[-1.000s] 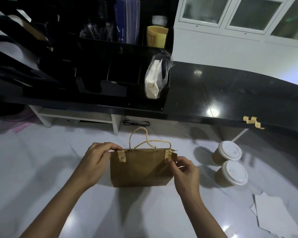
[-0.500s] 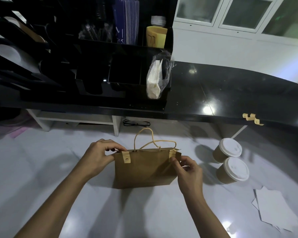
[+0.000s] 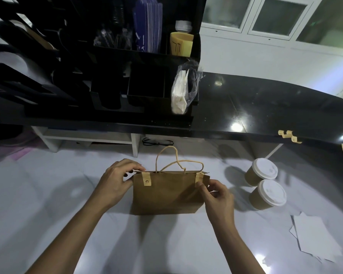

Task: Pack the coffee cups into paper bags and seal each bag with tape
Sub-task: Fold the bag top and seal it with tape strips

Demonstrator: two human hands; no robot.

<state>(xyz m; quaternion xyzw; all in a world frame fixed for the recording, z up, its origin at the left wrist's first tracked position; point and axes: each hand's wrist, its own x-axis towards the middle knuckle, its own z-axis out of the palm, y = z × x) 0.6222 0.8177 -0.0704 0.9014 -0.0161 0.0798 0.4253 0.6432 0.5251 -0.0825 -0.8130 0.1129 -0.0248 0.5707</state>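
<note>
A brown paper bag [image 3: 166, 194] with cord handles stands upright on the white counter, its top edge closed. Two strips of beige tape fold over that edge, one at the left [image 3: 147, 179] and one at the right [image 3: 198, 177]. My left hand [image 3: 117, 182] grips the bag's upper left corner. My right hand [image 3: 218, 196] pinches the bag's upper right corner, fingertips on the right tape strip. Two brown coffee cups with white lids [image 3: 262, 172] [image 3: 269, 194] stand side by side to the right of the bag.
A black shelf [image 3: 246, 107] runs across behind the bag, with spare tape strips [image 3: 289, 135] stuck on its front edge. A black organizer [image 3: 127, 66] holds sleeves, straws and a bag of napkins [image 3: 180, 91]. White paper sheets [image 3: 315, 240] lie at the right.
The view has shifted slightly; the bag and both hands stay at its top corners. My right fingers have worked along the right tape strip.
</note>
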